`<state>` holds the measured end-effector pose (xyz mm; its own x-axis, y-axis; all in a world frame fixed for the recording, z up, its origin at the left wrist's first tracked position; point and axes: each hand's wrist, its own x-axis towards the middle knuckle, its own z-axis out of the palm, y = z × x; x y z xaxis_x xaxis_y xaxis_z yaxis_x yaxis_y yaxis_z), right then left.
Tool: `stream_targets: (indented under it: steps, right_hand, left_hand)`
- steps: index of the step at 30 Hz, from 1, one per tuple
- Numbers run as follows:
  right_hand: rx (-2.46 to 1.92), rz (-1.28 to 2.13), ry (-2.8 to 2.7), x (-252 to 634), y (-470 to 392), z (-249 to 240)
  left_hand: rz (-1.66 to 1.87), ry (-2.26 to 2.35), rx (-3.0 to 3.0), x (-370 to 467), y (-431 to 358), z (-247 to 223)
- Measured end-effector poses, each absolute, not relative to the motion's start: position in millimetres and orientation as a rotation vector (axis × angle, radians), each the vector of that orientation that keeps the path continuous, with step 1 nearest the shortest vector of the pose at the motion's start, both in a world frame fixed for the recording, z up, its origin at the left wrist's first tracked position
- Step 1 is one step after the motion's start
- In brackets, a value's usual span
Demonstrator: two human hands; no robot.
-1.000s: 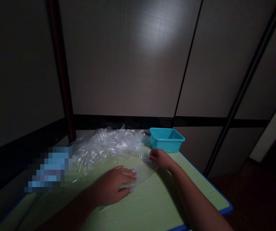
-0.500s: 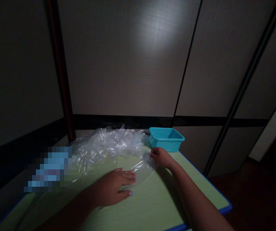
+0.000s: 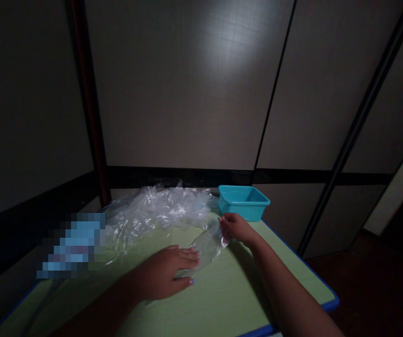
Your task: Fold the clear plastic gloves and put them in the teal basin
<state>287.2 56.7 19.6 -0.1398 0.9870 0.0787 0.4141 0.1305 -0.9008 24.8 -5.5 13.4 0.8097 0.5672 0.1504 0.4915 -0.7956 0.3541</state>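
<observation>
Clear, thin, crinkly strip of plastic film [image 3: 206, 255] lies on a pale green surface [image 3: 218, 309] with a blue edge, between two bare hands. Its long axis runs diagonally, from the near left, under the left fingertips, to the far right, where its end points towards a turquoise rectangular plastic tub [image 3: 253, 211]. The left hand [image 3: 168, 273] is flat and open, fingers loosely spread, resting on the film without gripping. The right hand [image 3: 235, 227] is closed in a pinch on the far-right end. Handling such slippery film well probably calls for light, steady left-hand pressure and a gentle pull along its length, clear of the heaped transparent plastic [image 3: 166, 206] beyond.
</observation>
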Motion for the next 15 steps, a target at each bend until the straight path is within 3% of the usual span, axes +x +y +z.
stream_targets:
  steps: [15]
  right_hand:
    - [-1.175,1.256,-1.478,286,52,26]
  left_hand:
    - [0.33,0.815,2.676,25,-4,11]
